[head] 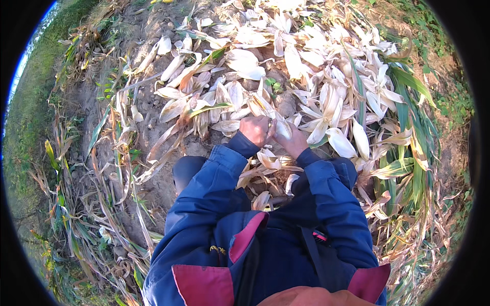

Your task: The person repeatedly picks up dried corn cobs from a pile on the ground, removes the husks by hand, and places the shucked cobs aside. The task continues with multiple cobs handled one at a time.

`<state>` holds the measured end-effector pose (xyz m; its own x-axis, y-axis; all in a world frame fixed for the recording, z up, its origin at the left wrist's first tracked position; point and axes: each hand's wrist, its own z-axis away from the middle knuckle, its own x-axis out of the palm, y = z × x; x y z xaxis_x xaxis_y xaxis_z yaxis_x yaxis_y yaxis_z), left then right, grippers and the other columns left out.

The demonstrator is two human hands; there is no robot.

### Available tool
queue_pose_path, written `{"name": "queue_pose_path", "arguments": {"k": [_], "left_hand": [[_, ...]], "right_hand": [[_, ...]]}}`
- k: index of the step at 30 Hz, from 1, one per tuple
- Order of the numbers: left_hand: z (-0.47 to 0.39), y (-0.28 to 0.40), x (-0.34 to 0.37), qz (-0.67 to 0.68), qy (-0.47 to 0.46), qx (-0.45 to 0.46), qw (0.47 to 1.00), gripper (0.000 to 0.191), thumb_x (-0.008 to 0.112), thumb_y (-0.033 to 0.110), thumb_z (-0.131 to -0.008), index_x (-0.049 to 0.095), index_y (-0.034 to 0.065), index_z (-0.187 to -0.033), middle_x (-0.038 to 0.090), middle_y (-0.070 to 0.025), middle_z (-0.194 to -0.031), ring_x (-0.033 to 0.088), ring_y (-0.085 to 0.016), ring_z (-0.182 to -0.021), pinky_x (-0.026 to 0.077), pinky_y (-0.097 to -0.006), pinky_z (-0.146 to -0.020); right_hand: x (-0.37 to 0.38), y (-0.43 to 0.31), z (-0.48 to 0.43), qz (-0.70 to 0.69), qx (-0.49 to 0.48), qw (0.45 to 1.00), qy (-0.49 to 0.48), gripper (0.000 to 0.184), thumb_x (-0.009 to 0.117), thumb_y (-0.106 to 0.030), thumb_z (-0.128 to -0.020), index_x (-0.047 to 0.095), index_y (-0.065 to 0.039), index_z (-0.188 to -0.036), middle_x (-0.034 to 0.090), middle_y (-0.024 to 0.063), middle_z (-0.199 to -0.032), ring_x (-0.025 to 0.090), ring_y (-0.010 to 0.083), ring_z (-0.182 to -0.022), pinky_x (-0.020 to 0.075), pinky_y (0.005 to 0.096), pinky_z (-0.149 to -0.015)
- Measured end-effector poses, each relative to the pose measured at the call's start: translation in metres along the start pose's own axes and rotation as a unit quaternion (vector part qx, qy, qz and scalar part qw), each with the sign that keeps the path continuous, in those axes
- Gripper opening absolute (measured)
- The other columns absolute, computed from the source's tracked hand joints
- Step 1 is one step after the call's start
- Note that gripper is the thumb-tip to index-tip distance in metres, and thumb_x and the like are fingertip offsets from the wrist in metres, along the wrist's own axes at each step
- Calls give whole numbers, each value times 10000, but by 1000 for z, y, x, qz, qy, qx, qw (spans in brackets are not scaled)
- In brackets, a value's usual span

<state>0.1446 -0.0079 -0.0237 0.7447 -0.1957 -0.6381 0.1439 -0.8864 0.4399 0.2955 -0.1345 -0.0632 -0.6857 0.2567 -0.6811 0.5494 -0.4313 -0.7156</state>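
My right hand [293, 141] grips an ear of corn in its pale dry husk [282, 128], in front of my knees. My left hand [254, 131] is closed against the near side of the same husk, its fingertips meeting the right hand's. A small dark thing [270, 121] shows by the left fingers, too small to name. Just beyond the hands, a strip of yellow kernels [259, 102] shows between opened husk leaves. Whether it belongs to the held ear is hard to tell. Loose husk leaves [269, 158] lie below the hands, between my legs.
A wide heap of pale corn husks [325, 88] covers the ground ahead and to the right. Green and dry corn stalks [411, 145] lie at the right, with more dry stalks [103, 191] on the left. Bare soil [153, 111] shows between them.
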Motion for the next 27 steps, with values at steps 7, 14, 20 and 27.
{"name": "queue_pose_path", "arguments": {"k": [7, 14, 20, 27], "left_hand": [[5, 17, 3, 48, -40, 105, 993, 267, 694, 175, -842, 546, 53, -657, 548, -106, -608, 576, -297, -524, 459, -399, -480], [-9, 17, -7, 30, -5, 76, 997, 236, 690, 158, -843, 553, 47, -686, 564, -114, -688, 603, -284, -636, 476, -399, -568], [-24, -11, 5, 410, 120, -214, 879, 359, 536, 328, -1013, 637, 15, -869, 657, -60, -811, 637, -185, -760, 512, -331, -675], [-22, -17, 38, 565, 154, -385, 713, 401, 426, 379, -1055, 447, 98, -770, 401, -11, -661, 406, -156, -601, 442, -365, -689]], "right_hand": [[19, 34, -8, 0, -2, 1000, -15, 733, 712, -435, -809, 466, -46, -1380, 651, 283, -1122, 629, 418, -1062, 494, 460, -911], [22, 30, -13, -73, -46, 996, 17, 665, 676, -456, -842, 531, -13, -1316, 651, 271, -1117, 643, 389, -1037, 495, 430, -899], [32, 1, -9, -230, 61, 971, 23, 832, 636, -617, -852, 496, 32, -1353, 622, 205, -1228, 601, 319, -1133, 433, 368, -994], [34, -27, -21, -585, 162, 784, -127, 638, 527, -593, -948, 495, -92, -1342, 604, 80, -1234, 621, 241, -1077, 519, 423, -908]]}}
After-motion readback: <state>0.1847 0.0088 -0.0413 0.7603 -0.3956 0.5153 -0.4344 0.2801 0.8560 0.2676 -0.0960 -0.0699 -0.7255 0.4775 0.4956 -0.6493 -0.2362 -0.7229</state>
